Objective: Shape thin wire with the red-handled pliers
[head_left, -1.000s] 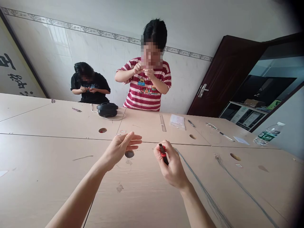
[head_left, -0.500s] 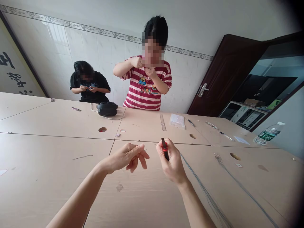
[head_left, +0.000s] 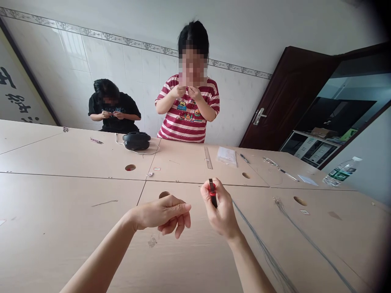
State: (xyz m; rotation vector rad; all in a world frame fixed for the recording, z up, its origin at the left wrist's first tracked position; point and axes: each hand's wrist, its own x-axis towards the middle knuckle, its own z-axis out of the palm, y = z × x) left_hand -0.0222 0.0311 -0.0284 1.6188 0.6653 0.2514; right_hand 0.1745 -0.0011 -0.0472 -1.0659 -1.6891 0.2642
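Pale laminate panels make up the table, joined by seams and pierced with round cable holes; it fills the lower view and runs off both sides, so the near panels offer wide bare room around the hands; across its far edge a person in a striped shirt stands with both hands raised near the chin, and a second person in black sits further left, both well apart from the wearer's hands.

A bundle of thin wires lies along the right of the table, running from just beside the right wrist toward the near right corner; a second strand lies further right, well apart.

The left hand has dropped lower and nearer than half a second ago, its fingers now curled loosely with thumb and forefinger pinched together; whether anything thin sits in that pinch cannot be told; a cable hole that the hand covered now shows just beyond it.

The right hand has hardly moved; its fingers are clenched around a small red and black tool, held upright just above the table, with the left fingertips near it but apart.
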